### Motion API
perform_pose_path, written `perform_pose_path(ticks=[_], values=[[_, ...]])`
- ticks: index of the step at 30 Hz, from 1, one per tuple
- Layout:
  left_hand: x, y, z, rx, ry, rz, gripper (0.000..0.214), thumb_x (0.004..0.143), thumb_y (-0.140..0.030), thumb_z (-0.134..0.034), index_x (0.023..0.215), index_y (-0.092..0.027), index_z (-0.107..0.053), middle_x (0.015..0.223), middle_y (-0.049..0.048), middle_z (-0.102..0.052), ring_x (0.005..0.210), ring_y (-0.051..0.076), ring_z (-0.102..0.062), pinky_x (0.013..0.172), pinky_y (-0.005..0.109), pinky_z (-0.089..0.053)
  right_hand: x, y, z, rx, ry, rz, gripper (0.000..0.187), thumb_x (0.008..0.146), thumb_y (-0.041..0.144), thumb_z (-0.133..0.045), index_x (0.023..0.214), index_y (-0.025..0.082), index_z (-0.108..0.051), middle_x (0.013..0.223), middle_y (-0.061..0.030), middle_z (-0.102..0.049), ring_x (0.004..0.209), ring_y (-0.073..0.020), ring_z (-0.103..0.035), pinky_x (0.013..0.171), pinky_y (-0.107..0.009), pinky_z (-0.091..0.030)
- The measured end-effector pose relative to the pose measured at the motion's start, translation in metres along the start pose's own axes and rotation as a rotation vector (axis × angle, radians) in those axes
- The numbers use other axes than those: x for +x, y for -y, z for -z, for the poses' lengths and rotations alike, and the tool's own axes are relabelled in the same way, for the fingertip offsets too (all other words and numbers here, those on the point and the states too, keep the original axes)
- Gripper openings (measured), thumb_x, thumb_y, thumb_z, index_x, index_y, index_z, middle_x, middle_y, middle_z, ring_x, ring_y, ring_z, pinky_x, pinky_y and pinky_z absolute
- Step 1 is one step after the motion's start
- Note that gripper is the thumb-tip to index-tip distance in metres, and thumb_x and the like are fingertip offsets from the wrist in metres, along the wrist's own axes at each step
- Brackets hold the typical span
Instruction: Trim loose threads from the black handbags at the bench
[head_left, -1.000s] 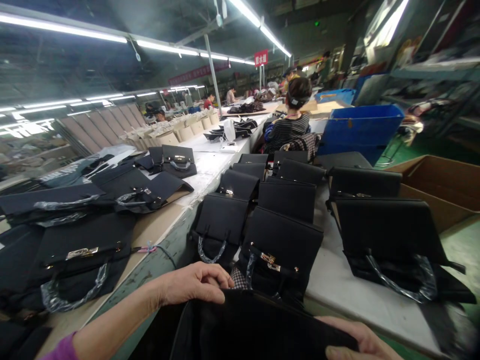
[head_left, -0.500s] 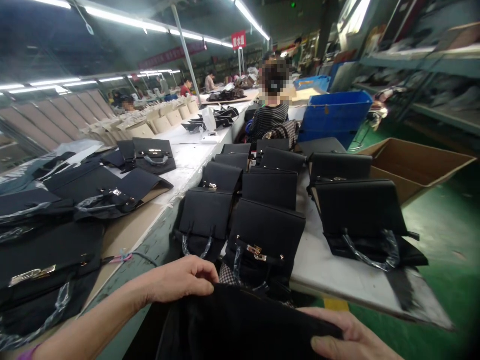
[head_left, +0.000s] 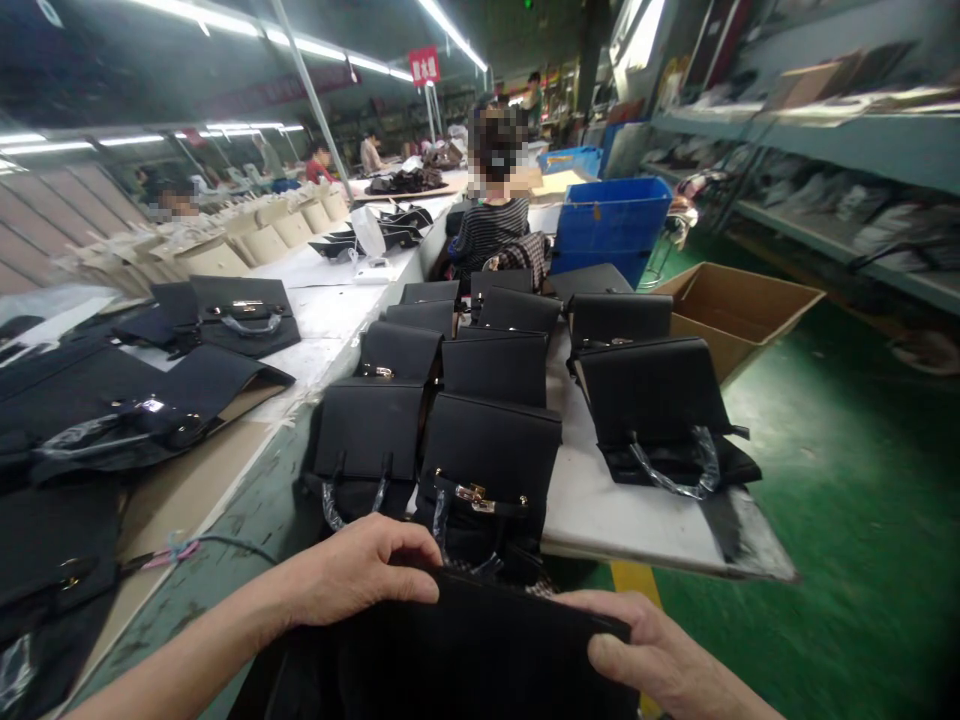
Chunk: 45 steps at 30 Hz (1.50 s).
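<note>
Low in the view I hold a black handbag [head_left: 480, 650] by its upper edge. My left hand [head_left: 360, 570] pinches that edge near its left end, thumb on the near side and fingers curled over the far side. At the right end, my right hand [head_left: 637, 635] grips the same edge between thumb and fingers. The bag's lower part runs out of the frame. Just beyond it sits another black handbag [head_left: 491, 440] with a gold clasp and plastic-wrapped handles.
Several black bags stand on a white table [head_left: 600, 510]; more lie on the left workbench [head_left: 225, 470]. A pink-handled tool [head_left: 176, 552] rests at its edge. Behind are a cardboard box [head_left: 739, 310], a blue bin [head_left: 611, 225] and a seated person [head_left: 491, 230] in a striped top.
My view has turned to the right, so the surroundings sit further left. Both hands keep hold of the handbag's edge, and my right hand appears closer to my left.
</note>
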<state>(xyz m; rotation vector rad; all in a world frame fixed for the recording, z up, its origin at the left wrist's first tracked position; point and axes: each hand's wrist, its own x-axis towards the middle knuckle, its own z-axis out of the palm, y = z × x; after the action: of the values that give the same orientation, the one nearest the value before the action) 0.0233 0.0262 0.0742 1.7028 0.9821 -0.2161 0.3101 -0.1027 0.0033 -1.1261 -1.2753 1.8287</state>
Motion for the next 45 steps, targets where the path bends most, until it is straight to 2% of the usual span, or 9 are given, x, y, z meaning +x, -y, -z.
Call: perform_pose_path(ticks=[4, 15, 22, 26, 28, 31, 37, 40, 45], values=[[-0.002, 0.0, -0.001, -0.01, 0.017, 0.008, 0.025, 0.083, -0.037, -0.061, 0.097, -0.019, -0.072, 0.091, -0.0025, -0.07, 0.088, 0.019, -0.061, 0.075, 0.022, -0.042, 0.0, -0.001, -0.005, -0.065, -0.071, -0.012, 0.039, 0.092, 0.048, -0.056, 0.118, 0.023, -0.071, 0.105, -0.003, -0.074, 0.1, -0.0256, -0.066, 0.088, -0.032, -0.05], [0.0, 0.009, -0.002, -0.005, 0.034, 0.027, 0.025, 0.083, -0.042, -0.061, 0.091, -0.02, -0.072, 0.086, -0.0042, -0.069, 0.082, 0.017, -0.059, 0.073, 0.021, -0.04, -0.002, -0.001, -0.016, 0.018, -0.127, -0.052, 0.029, 0.089, 0.041, -0.063, 0.096, 0.016, -0.076, 0.083, 0.0004, -0.071, 0.073, -0.0141, -0.061, 0.069, -0.023, -0.046], [-0.002, 0.006, -0.001, -0.05, 0.045, -0.011, 0.022, 0.086, -0.037, -0.061, 0.091, -0.019, -0.072, 0.083, -0.0039, -0.067, 0.079, 0.014, -0.056, 0.071, 0.02, -0.039, -0.003, -0.004, -0.025, 0.045, -0.222, -0.058, 0.029, 0.087, 0.041, -0.064, 0.092, 0.016, -0.076, 0.082, -0.0009, -0.071, 0.074, -0.0163, -0.061, 0.065, -0.022, -0.045], [-0.002, -0.001, -0.003, -0.036, 0.046, -0.024, 0.022, 0.086, -0.033, -0.059, 0.092, -0.017, -0.073, 0.082, -0.0025, -0.067, 0.077, 0.014, -0.055, 0.068, 0.02, -0.039, -0.003, 0.005, -0.022, 0.1, -0.168, -0.146, 0.027, 0.087, 0.038, -0.063, 0.091, 0.014, -0.075, 0.073, -0.0006, -0.068, 0.067, -0.0149, -0.058, 0.061, -0.022, -0.042], [-0.001, -0.001, -0.004, -0.024, 0.032, -0.031, 0.022, 0.086, -0.031, -0.059, 0.09, -0.016, -0.074, 0.081, -0.0024, -0.066, 0.076, 0.014, -0.054, 0.067, 0.02, -0.039, -0.001, 0.014, -0.016, -0.005, -0.115, -0.163, 0.027, 0.088, 0.035, -0.059, 0.08, 0.013, -0.074, 0.063, 0.002, -0.061, 0.058, -0.0113, -0.051, 0.054, -0.021, -0.036], [0.001, 0.0, -0.005, -0.038, 0.009, -0.044, 0.022, 0.086, -0.031, -0.059, 0.091, -0.016, -0.074, 0.08, -0.002, -0.065, 0.075, 0.013, -0.054, 0.067, 0.021, -0.038, 0.004, 0.026, -0.011, -0.401, -0.087, -0.109, 0.032, 0.091, 0.03, -0.053, 0.069, 0.015, -0.069, 0.057, 0.0039, -0.056, 0.054, -0.0098, -0.048, 0.05, -0.021, -0.03], [0.002, 0.004, -0.004, -0.039, -0.024, -0.055, 0.02, 0.085, -0.03, -0.06, 0.09, -0.017, -0.075, 0.081, -0.0015, -0.066, 0.077, 0.014, -0.055, 0.069, 0.021, -0.04, 0.022, 0.016, -0.031, -1.284, -0.255, 0.179, 0.012, 0.091, 0.019, -0.057, 0.095, 0.02, -0.068, 0.079, -0.0029, -0.073, 0.064, -0.021, -0.068, 0.053, -0.028, -0.037], [0.002, 0.006, -0.003, -0.03, -0.029, -0.062, 0.021, 0.085, -0.031, -0.06, 0.091, -0.017, -0.075, 0.08, -0.0016, -0.066, 0.077, 0.014, -0.055, 0.068, 0.021, -0.04, 0.037, 0.01, -0.049, -1.376, -0.29, 0.236, 0.008, 0.089, 0.017, -0.062, 0.093, 0.023, -0.066, 0.081, 0.0003, -0.073, 0.065, -0.0221, -0.07, 0.052, -0.029, -0.035], [0.001, 0.009, -0.002, 0.022, -0.039, -0.108, 0.021, 0.086, -0.033, -0.061, 0.092, -0.018, -0.074, 0.078, -0.0026, -0.066, 0.074, 0.013, -0.055, 0.068, 0.02, -0.04, 0.057, 0.01, -0.073, -1.263, -0.374, 0.275, 0.005, 0.092, 0.021, -0.062, 0.09, 0.025, -0.063, 0.079, 0.0029, -0.072, 0.069, -0.0209, -0.069, 0.056, -0.03, -0.036]])
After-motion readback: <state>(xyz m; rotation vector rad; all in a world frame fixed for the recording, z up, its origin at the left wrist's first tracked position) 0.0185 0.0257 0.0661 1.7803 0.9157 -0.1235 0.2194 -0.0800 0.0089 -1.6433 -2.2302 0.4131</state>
